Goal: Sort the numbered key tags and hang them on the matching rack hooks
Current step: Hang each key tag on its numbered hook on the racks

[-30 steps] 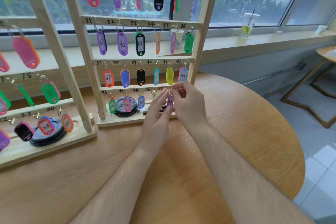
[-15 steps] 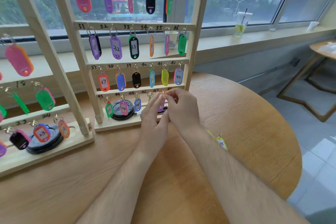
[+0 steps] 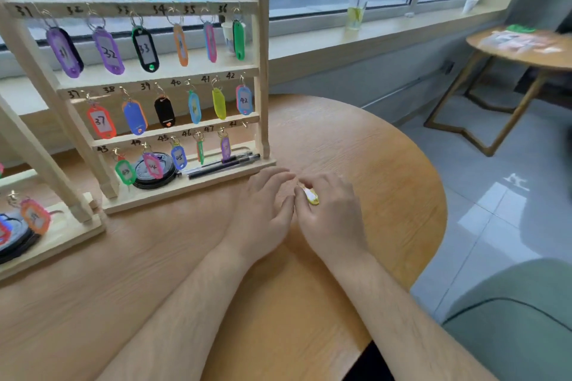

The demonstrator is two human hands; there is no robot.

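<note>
Counter point(image 3: 356, 139): round, wooden. Rack point(image 3: 261, 71) stands at 10 o'clock of the hands. Both hands have dropped from the bottom rail to counter level.

Left hand point(image 3: 263, 210): fingers relaxed, holding nothing.

Right hand point(image 3: 334, 213): pinches a yellow tag point(image 3: 310, 195), at 3 o'clock of the left hand.

Purple tag point(image 3: 225, 148) now hangs released under 47. Hook 48 point(image 3: 244, 124), at its 3 o'clock, stands bare. It is judged the next destination, though the yellow tag's number is unreadable.
</note>
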